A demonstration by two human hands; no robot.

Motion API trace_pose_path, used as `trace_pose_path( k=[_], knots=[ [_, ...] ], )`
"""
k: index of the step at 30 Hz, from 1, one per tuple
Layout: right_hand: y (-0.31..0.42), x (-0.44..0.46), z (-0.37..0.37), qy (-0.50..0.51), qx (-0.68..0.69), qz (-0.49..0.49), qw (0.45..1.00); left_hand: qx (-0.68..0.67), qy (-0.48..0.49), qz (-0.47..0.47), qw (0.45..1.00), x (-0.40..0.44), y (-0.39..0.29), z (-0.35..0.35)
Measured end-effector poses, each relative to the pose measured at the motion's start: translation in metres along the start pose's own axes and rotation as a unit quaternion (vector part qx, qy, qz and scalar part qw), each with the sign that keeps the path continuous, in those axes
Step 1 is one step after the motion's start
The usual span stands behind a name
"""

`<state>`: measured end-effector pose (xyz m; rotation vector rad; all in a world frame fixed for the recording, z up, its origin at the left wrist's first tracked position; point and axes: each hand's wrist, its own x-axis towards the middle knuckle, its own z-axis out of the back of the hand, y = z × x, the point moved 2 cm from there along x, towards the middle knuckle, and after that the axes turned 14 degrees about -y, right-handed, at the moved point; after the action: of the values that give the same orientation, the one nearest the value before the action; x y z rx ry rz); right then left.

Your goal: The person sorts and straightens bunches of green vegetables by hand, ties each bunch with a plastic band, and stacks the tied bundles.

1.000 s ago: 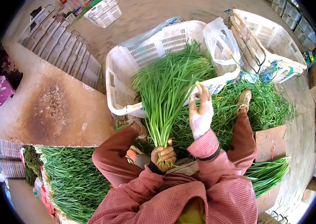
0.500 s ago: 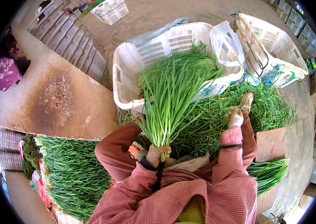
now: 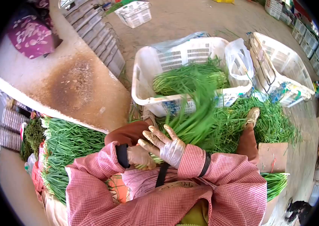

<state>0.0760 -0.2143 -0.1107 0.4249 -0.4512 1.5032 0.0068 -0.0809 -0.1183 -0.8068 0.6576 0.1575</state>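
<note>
My left hand (image 3: 140, 157) is closed round the stem ends of a bunch of long green stalks (image 3: 195, 126), low in front of my body. The leafy ends of the bunch point up and right and are smeared by motion. My right hand (image 3: 167, 147), with whitish, soiled fingers spread apart, lies over the lower part of the bunch, beside my left hand; nothing is gripped in it. Beyond both hands, a white plastic basket (image 3: 144, 75) holds more green stalks (image 3: 174, 81).
Loose leaves (image 3: 272, 120) cover the floor around my foot. To the left are a stained tabletop (image 3: 106, 98), a large green heap (image 3: 73, 150) and stacked crates (image 3: 103, 41). Another white basket (image 3: 291, 60) stands right, above cardboard (image 3: 272, 154) and a tied bundle (image 3: 275, 184).
The bunch has tilted from upright toward the right. My right hand has come back from the right to the bunch, its fingers spread. My left hand has shifted left, and the view has tilted.
</note>
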Motion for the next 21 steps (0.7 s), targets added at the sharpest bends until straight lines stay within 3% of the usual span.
trace_pose_path(
  k=[2, 3, 4, 5, 6, 7, 9, 11, 13, 15, 17, 19, 20, 21],
  knots=[
    [0.000, 0.007, 0.007, 0.000, 0.057, -0.054, 0.997, -0.053, 0.006, 0.112, 0.992, -0.029, -0.028, 0.026],
    [-0.001, 0.007, 0.008, -0.004, 0.115, -0.100, 0.988, -0.058, -0.005, 0.114, 0.992, -0.031, -0.026, 0.032],
    [-0.002, 0.005, 0.009, -0.003, 0.116, -0.088, 0.989, -0.126, 0.049, 0.131, 0.982, -0.032, -0.022, 0.032],
    [-0.006, 0.001, 0.008, 0.021, 0.193, -0.151, 0.969, -0.196, 0.103, 0.143, 0.965, -0.031, -0.017, 0.030],
    [-0.010, -0.003, 0.007, 0.046, 0.266, -0.215, 0.938, -0.240, 0.101, 0.108, 0.959, -0.028, -0.014, 0.029],
    [-0.013, -0.004, 0.009, 0.054, 0.265, -0.208, 0.940, -0.271, 0.132, 0.101, 0.948, -0.027, -0.016, 0.034],
    [-0.025, -0.001, 0.010, 0.146, 0.299, -0.349, 0.876, -0.383, 0.135, -0.022, 0.914, -0.016, 0.006, 0.056],
    [-0.045, -0.003, -0.003, -0.040, 0.283, -0.343, 0.895, -0.565, 0.017, -0.180, 0.805, -0.020, 0.039, 0.069],
    [-0.054, 0.020, 0.012, -0.050, 0.259, -0.372, 0.890, -0.623, -0.133, -0.244, 0.731, -0.006, 0.071, 0.048],
    [-0.052, 0.054, 0.010, -0.033, 0.269, -0.370, 0.889, -0.614, -0.242, -0.256, 0.706, 0.011, 0.070, 0.018],
    [-0.047, 0.092, 0.001, -0.016, 0.223, -0.344, 0.912, -0.625, -0.279, -0.355, 0.637, 0.031, 0.052, 0.015],
    [-0.037, 0.143, -0.007, 0.031, 0.206, -0.330, 0.921, -0.661, -0.236, -0.342, 0.625, 0.026, 0.046, 0.035],
    [-0.032, 0.171, -0.014, 0.034, 0.221, -0.311, 0.924, -0.708, -0.234, -0.320, 0.584, 0.033, 0.058, 0.040],
    [-0.025, 0.200, -0.020, 0.035, 0.235, -0.292, 0.926, -0.725, -0.273, -0.366, 0.516, 0.036, 0.072, 0.053]
  ],
)
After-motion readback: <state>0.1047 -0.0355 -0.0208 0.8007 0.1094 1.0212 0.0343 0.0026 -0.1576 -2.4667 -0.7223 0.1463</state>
